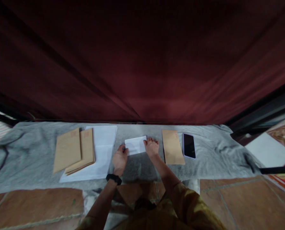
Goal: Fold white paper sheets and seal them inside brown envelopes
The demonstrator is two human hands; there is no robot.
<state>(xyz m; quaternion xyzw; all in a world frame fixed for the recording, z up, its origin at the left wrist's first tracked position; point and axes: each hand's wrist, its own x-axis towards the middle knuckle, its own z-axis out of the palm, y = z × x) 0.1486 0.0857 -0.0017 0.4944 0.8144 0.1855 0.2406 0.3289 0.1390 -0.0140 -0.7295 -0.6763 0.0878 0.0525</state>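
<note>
A small white folded sheet of paper [135, 145] lies slightly tilted on the grey cloth in front of me. My left hand [119, 160], with a black band on the wrist, is at its left edge, thumb and finger closed on the corner. A small dark spot shows between those fingertips; I cannot make out what it is. At the right edge, my right hand [152, 147] has its thumb on the paper and its other fingers bent. A brown envelope [173, 147] lies just right of that hand.
Left of me, several brown envelopes [67, 149] partly overlap large white sheets [105, 150]. A phone [189, 146] with a dark screen lies at the right. The grey cloth [211, 153] covers the work surface; a dark red curtain [142, 80] hangs behind it. Floor tiles [235, 201] show below.
</note>
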